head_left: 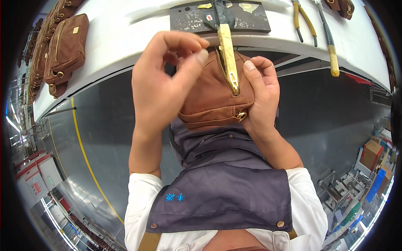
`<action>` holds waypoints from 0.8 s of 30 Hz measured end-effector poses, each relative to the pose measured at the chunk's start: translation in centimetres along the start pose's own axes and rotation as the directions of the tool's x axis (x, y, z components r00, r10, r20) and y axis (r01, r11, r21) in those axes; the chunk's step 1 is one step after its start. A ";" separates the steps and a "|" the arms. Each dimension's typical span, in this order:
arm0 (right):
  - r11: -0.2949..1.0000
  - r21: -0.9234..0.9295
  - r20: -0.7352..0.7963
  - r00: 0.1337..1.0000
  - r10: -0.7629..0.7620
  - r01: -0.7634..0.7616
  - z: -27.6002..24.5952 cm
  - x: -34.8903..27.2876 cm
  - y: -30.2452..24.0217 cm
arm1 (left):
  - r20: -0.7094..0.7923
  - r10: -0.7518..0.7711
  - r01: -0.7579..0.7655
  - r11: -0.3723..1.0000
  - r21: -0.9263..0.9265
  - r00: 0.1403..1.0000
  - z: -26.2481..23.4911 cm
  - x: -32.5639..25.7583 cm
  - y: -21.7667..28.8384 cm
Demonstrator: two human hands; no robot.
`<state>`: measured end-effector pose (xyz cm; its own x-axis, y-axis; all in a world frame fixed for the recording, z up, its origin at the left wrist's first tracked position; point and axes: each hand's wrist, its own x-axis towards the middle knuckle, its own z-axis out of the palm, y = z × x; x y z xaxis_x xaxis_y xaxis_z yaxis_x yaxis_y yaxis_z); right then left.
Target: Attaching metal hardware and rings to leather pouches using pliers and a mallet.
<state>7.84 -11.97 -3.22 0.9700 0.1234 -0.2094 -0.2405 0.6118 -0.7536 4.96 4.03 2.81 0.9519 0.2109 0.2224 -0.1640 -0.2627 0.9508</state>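
While right hand (261, 94) cups brown leather pouch (213, 98) just off table (138, 39) near edge, left hand (165, 79) pinches thumb to fingertip, contents unclear. Best: keep pouch steady, brass zipper (228, 58) facing up.

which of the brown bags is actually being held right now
The brown pouch with the gold zipper, gripped between the left hand and right hand. The other brown bags lie on the white table.

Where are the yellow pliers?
In the head view, the yellow-handled pliers lie on the white table at the upper right, between the dark work pad and a long yellow-gripped tool, beyond the right hand.
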 end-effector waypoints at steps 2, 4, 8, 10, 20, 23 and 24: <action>0.999 0.020 -0.038 0.999 0.028 -0.027 0.6 0.2 -0.4 | 0.047 0.278 -0.277 0.897 0.345 0.959 0.3 -1.5 1.0; 1.000 0.010 -0.030 1.000 -0.001 0.001 0.4 0.2 -0.4 | 0.214 0.384 -0.436 0.715 0.546 0.898 0.9 -3.4 1.9; 0.996 -0.083 0.031 0.999 -0.036 0.038 -0.5 0.2 -0.3 | 0.295 0.259 -0.386 0.452 0.804 0.920 3.8 -6.7 1.1; 0.989 -0.125 0.043 0.996 -0.079 0.084 -0.8 0.5 -0.5 | 0.270 0.434 -0.429 0.324 0.843 0.859 4.2 -6.5 -1.8; -0.238 -0.889 0.458 0.761 -0.459 0.391 -4.1 8.3 -13.0 | 0.190 0.459 -0.432 0.507 0.746 0.868 4.0 -5.6 -3.1; -0.576 -0.802 0.447 0.801 -0.398 0.161 -7.4 13.6 -17.0 | 0.182 0.445 -0.418 0.518 0.746 0.877 4.2 -5.8 -2.7; -0.552 -0.829 0.324 0.878 -0.352 0.084 -8.0 14.9 -17.6 | 0.172 0.454 -0.418 0.524 0.742 0.874 4.3 -5.9 -2.8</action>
<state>26.27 -27.15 1.92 0.9478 0.1459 0.2834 0.1855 -0.9755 -0.1180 0.95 -0.47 -2.08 0.8026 -0.0970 0.5886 -0.2920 -0.9243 0.2457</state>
